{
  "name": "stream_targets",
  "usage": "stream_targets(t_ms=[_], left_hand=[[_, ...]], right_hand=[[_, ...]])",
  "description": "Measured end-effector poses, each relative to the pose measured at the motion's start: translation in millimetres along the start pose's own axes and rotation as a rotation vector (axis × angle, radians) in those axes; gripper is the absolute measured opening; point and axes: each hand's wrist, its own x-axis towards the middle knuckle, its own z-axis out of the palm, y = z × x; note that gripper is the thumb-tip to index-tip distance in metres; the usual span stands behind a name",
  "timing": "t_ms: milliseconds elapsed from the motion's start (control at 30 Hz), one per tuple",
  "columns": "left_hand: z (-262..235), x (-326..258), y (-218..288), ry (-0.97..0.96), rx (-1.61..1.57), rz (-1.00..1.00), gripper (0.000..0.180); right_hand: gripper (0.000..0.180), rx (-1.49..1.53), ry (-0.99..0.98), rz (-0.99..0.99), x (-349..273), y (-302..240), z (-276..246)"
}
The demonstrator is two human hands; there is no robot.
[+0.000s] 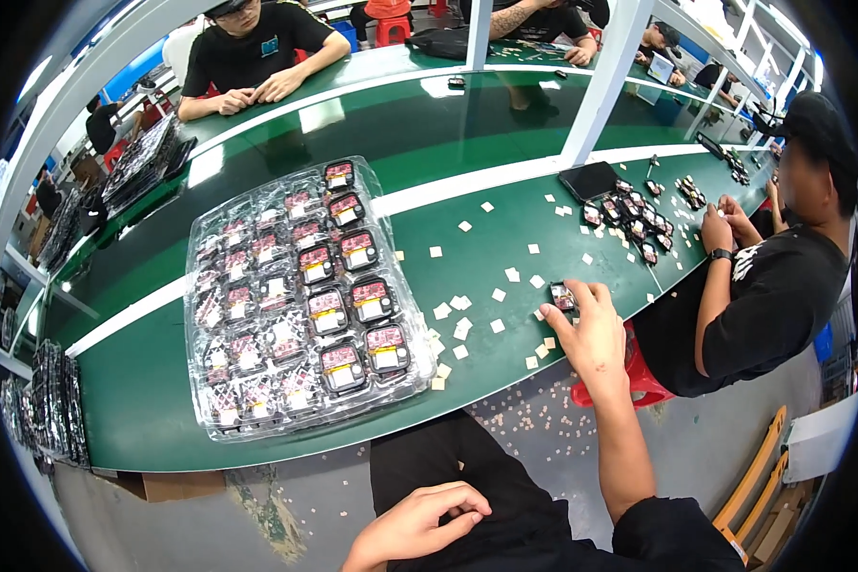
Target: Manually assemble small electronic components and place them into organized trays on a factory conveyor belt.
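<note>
both hands show in the head view. right hand (593,334) reaches out over the near right part of the green counter (162,400), fingers curled down onto a small dark component (561,296) with a red and white face; the fingertips touch it, but i cannot tell whether it is gripped or only pressed against the counter. left hand (419,520) rests on the person's dark trouser leg, near the lower edge, fingers loosely curled and holding nothing.

small pale square pieces (460,329) lie scattered on the counter around the right hand and to its left, some touching each other, and more of them lie on the grey floor (715,448) below the counter edge. left of them sits a clear plastic tray (210,419) with rows of pockets, each of the rightmost pockets holding a dark component like the one under the right hand (370,298); the left pockets are hard to read through glare.

to the right a seated person in a black shirt (777,296) works with both hands over a cluster of similar dark components (639,221) and a black flat pad (589,179). on the far side another person in black (253,48) sits with hands together on the counter. stacks of dark trays (143,162) stand at far left.
</note>
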Motion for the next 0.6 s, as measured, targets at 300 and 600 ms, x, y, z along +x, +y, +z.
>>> stream_targets(t_ms=[300,600], left_hand=[[42.6,-99.8,-33.6,-0.217,0.348,-0.352,0.019],[25.5,-23.4,-6.6,0.836,-0.536,0.322,0.037]], right_hand=[[0.030,0.171,0.030,-0.081,-6.4,-6.4,8.3],[0.065,1.003,-0.462,-0.532,-87.1,-82.2,-24.1]])
